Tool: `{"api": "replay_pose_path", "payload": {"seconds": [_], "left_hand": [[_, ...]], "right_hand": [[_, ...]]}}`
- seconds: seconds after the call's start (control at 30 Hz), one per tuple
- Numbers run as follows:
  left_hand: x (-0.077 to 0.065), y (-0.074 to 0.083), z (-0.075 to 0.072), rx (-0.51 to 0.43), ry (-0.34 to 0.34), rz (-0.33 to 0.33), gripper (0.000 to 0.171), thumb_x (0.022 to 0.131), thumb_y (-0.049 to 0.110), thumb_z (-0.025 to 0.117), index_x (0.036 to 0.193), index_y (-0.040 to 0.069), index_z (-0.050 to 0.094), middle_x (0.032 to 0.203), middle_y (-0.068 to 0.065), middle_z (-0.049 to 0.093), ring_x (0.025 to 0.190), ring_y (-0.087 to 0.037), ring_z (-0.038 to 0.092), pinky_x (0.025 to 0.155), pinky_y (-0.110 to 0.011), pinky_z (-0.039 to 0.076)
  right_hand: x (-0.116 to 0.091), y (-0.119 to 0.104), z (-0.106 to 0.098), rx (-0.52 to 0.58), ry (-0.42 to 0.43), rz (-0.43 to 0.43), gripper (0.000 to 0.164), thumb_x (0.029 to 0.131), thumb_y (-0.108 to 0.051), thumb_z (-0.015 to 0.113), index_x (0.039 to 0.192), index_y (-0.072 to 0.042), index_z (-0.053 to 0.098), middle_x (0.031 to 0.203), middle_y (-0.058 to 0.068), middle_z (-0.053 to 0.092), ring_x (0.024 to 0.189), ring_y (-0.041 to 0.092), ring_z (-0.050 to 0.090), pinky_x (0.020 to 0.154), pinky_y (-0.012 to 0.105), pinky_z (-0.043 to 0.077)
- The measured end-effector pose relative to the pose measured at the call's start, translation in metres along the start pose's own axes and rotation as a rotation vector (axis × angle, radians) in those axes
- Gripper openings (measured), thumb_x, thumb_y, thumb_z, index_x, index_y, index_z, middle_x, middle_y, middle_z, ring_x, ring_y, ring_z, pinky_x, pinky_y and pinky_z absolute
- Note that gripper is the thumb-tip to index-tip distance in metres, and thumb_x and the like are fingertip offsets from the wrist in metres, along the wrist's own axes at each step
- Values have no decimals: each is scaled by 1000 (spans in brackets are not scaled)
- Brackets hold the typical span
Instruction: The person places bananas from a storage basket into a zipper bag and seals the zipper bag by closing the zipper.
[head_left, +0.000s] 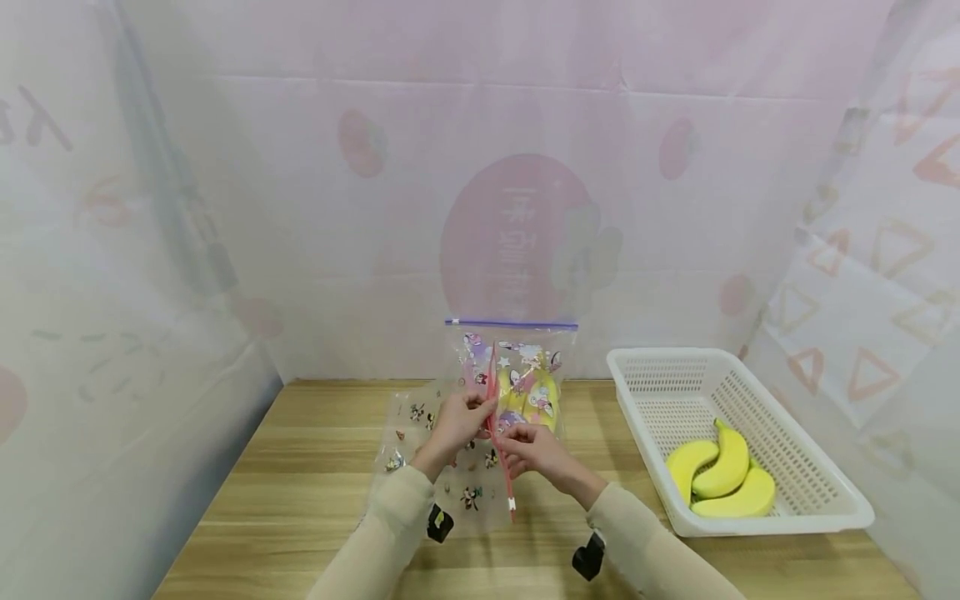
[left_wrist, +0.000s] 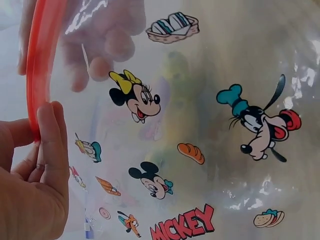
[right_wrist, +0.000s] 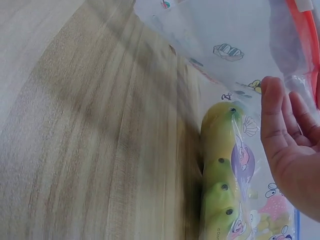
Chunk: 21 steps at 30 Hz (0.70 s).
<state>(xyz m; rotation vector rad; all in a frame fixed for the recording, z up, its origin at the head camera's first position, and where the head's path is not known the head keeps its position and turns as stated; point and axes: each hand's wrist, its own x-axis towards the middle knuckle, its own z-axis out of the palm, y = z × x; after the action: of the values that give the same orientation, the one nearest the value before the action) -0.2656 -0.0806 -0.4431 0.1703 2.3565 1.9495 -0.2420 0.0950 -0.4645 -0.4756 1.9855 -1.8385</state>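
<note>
A clear bag (head_left: 471, 497) printed with cartoon figures (red MICKEY lettering among them) is in front of the person, between the 2 hands over the wooden table (head_left: 262, 492). The left hand (head_left: 457, 423) pinches its red zip strip (head_left: 511, 487) between thumb and fingers; the right hand (head_left: 542, 452) grips the same strip nearer the white slider (head_left: 512, 504). Just behind, a bag with a purple strip (head_left: 566, 342) holds yellow bananas (head_left: 552, 414). Farther right, a white perforated basket (head_left: 750, 527) contains at least 3 bananas. Pale printed sheeting (head_left: 375, 250) surrounds the table.
</note>
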Motion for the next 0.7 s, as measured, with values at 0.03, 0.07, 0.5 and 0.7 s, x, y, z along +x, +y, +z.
{"api": "replay_pose_path", "payload": {"seconds": [0.03,0.07,0.5,0.7], "left_hand": [[0,1,0,4,8,-1,20,93,20,61,90,1,64,81,-9,63,63,-16,61,60,-31,55],[0,1,1,2,13,-4,20,92,21,62,89,1,64,80,-8,63,62,-15,61,60,-32,55],[1,-2,2,-57,33,-8,30,95,28,57,81,2,57,76,-8,58,63,-16,61,59,-31,56],[1,0,0,-45,25,0,20,93,19,61,88,-1,60,81,-14,61,62,-15,61,61,-32,56]], "right_hand": [[0,-1,0,-12,3,-1,27,95,-17,57,101,9,58,81,3,62,68,13,61,63,32,55],[0,-1,1,-22,7,2,26,95,-17,57,102,9,58,82,3,62,68,13,61,63,32,55],[-15,-34,13,-224,134,-82,18,95,0,45,94,13,58,69,8,58,56,13,54,53,30,52],[-7,-17,5,-220,157,-72,19,95,-6,53,90,12,59,65,9,60,48,13,57,54,48,54]]}}
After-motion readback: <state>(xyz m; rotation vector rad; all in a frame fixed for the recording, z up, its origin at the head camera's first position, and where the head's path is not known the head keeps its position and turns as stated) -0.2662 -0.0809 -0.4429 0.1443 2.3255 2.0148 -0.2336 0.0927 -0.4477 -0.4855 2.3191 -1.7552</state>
